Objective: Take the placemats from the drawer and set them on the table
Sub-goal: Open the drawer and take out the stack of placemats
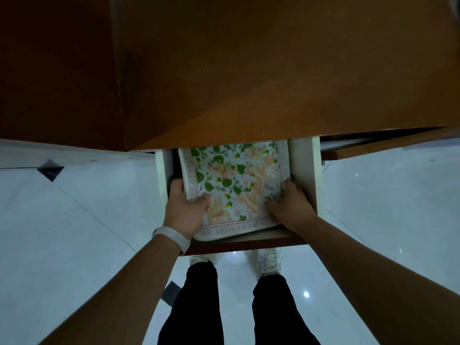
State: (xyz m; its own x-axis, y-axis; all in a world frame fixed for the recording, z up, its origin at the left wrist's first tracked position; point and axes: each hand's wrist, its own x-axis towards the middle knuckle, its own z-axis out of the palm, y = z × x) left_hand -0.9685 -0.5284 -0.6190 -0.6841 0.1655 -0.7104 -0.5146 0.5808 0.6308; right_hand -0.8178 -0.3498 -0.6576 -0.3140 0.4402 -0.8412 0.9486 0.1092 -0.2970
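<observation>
Arms reach straight forward and down into the drawer, pulled out from under the bench. Left hand grips the placemats at their left near edge, thumb on top, fingers curled down the side and clamped on the stack. Right hand clamps the right near corner likewise. Placemats lie inside the drawer, far end tucked under the bench edge, near edge curling over the drawer's front. Drawer walls stand close on both sides; open floor lies left and right.
</observation>
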